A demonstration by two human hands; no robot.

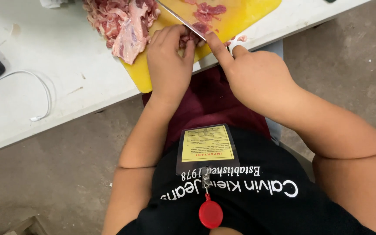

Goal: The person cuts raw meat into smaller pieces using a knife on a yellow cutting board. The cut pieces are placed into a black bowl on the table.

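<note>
Cutting station, seen from above. Step in hand, as judged: slicing raw meat, a cut under way on the near end of the board. Left hand [169,65]: curled narrow, fingertips tucked and pressing down a small piece of meat [187,38] at the board's near edge. Right hand [257,76]: closed on a knife grip that is hidden under the palm, forefinger stretched out along the back of the blade. Knife [180,18]: blade runs up and left from the right hand, its edge lying just beside the left fingertips and on or against the held piece; which of the two cannot be told. Board [240,19]: yellow, on a white table [57,56], its near corner overhanging the table edge. Meat pile [122,21]: uncut, on the board to the left of the left hand, near but apart from it. Slices [209,11]: cut, beyond the blade, on the far side of the board. Next move, as judged: calls for a steady draw of the blade with the left fingertips kept curled back, since edge and fingers are very close. Also present: white cable [40,93] on the table, left; badge [206,148] and red reel [210,214] on the dark shirt.
</note>
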